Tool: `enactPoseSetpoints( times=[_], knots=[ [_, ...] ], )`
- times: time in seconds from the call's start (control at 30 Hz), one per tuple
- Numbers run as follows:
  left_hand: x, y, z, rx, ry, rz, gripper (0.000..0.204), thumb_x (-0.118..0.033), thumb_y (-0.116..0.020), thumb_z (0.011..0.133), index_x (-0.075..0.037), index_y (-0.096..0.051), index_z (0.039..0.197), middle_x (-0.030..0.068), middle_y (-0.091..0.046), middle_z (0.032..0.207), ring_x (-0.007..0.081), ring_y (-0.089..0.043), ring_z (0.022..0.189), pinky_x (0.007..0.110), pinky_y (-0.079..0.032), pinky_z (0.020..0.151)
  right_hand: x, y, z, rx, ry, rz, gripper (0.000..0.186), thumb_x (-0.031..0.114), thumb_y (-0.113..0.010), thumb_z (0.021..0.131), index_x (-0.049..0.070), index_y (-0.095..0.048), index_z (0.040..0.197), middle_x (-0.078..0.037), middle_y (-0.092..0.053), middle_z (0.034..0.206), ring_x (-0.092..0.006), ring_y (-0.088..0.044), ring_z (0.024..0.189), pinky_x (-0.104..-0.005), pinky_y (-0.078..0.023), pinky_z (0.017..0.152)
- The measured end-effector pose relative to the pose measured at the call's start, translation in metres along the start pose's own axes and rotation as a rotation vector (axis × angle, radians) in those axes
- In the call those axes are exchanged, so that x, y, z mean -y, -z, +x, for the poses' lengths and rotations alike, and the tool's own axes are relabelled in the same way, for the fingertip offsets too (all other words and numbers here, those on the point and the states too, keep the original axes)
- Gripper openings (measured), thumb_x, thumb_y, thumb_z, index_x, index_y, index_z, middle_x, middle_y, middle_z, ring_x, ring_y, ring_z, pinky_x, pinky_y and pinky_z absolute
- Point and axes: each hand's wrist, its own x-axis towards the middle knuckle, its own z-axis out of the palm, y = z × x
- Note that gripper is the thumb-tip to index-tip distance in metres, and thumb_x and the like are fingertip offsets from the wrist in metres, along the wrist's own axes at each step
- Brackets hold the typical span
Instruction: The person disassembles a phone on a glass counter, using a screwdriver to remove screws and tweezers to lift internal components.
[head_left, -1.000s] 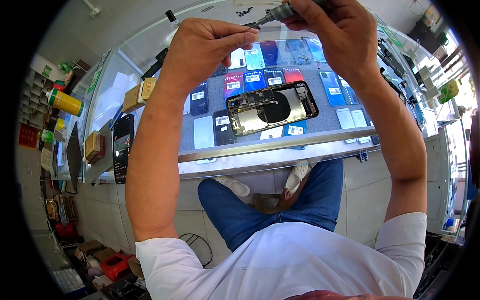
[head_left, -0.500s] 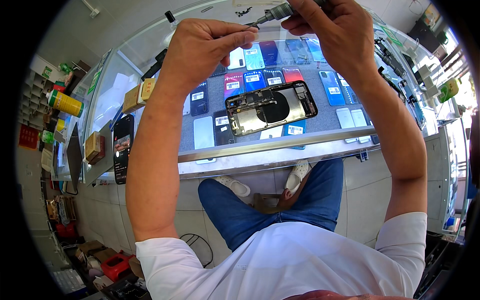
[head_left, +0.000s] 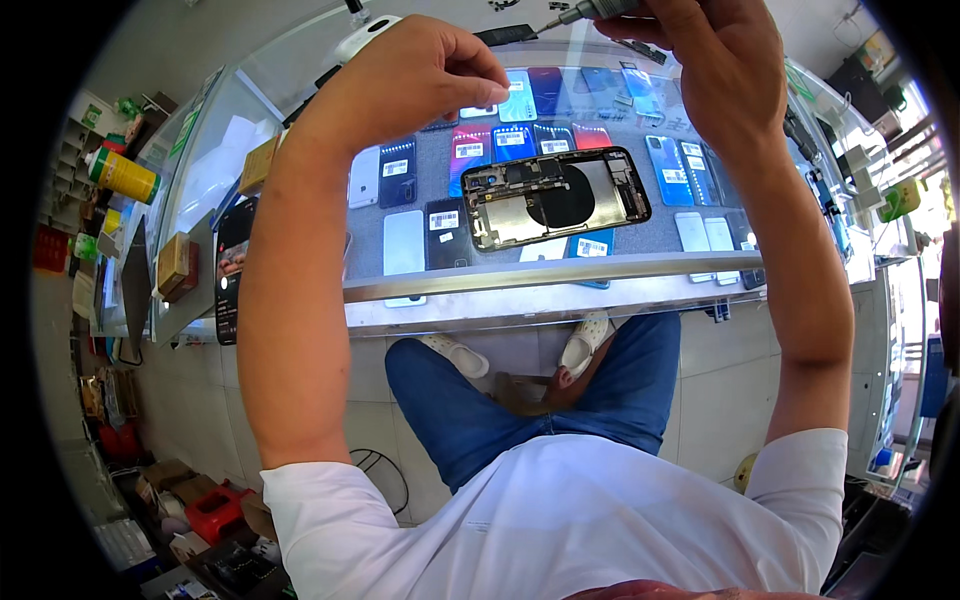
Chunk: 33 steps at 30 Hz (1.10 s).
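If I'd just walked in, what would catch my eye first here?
Probably the opened phone, its insides bare, lying on the glass counter at mid-picture. Next, the grey screwdriver in the right hand at the top edge, its tip near a dark strip. Beneath the glass lie rows of phones, many brightly coloured.

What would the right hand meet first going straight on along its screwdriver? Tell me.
Right hand, screwdriver leading: likely the black strip just left of its tip; depth is unclear, so they may already touch.
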Motion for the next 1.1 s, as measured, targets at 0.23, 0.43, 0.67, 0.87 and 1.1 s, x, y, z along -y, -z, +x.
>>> enactPoseSetpoints(
  times=[0.23, 0.43, 0.67, 0.87, 1.1],
  knots=[
    [-0.007, 0.012, -0.008, 0.316, 0.197, -0.012, 0.017, -0.019, -0.081, 0.099, -0.003, -0.078, 0.092, -0.0015, -0.067, 0.073, 0.0075, -0.059, 0.064, 0.025, -0.048, 0.059, 0.007, -0.015, -0.018, 0.259, -0.029, -0.378, 0.039, 0.010, -0.074, 0.107, 0.000, -0.059, 0.142, -0.008, -0.071, 0.102, -0.0102, -0.068, 0.084, -0.0243, -0.055, 0.073],
    [-0.009, 0.012, -0.010, 0.411, 0.194, -0.053, 0.018, -0.019, -0.081, 0.099, -0.005, -0.076, 0.088, -0.0014, -0.065, 0.070, 0.0078, -0.059, 0.060, 0.026, -0.047, 0.057, 0.008, -0.027, -0.018, 0.366, 0.205, -0.664, 0.040, 0.009, -0.077, 0.101, 0.002, -0.068, 0.139, -0.014, -0.071, 0.099, -0.0236, -0.072, 0.077, -0.0348, -0.057, 0.070],
    [-0.009, 0.010, -0.010, 0.449, 0.223, -0.024, 0.016, -0.017, -0.080, 0.098, -0.004, -0.076, 0.089, -0.0009, -0.066, 0.069, 0.0079, -0.059, 0.059, 0.026, -0.047, 0.057, -0.005, -0.032, -0.021, 0.407, 0.271, -0.658, 0.046, 0.008, -0.076, 0.099, 0.004, -0.067, 0.144, -0.017, -0.072, 0.102, -0.0315, -0.072, 0.079, -0.0395, -0.058, 0.071],
    [-0.011, 0.007, -0.010, 0.437, 0.238, -0.038, 0.015, -0.016, -0.083, 0.095, -0.004, -0.076, 0.088, -0.0009, -0.066, 0.069, 0.0079, -0.058, 0.058, 0.025, -0.047, 0.056, -0.006, -0.031, -0.021, 0.420, 0.282, -0.653, 0.047, 0.007, -0.075, 0.098, 0.003, -0.066, 0.144, -0.018, -0.072, 0.102, -0.0326, -0.072, 0.080, -0.0401, -0.059, 0.073],
    [-0.011, 0.007, -0.010, 0.444, 0.230, -0.048, 0.017, -0.017, -0.084, 0.094, -0.003, -0.076, 0.089, -0.0004, -0.066, 0.069, 0.0084, -0.058, 0.057, 0.026, -0.047, 0.055, -0.007, -0.030, -0.021, 0.440, 0.280, -0.684, 0.047, 0.009, -0.076, 0.099, 0.003, -0.066, 0.144, -0.018, -0.074, 0.104, -0.0304, -0.072, 0.080, -0.0397, -0.059, 0.071]
  ],
)
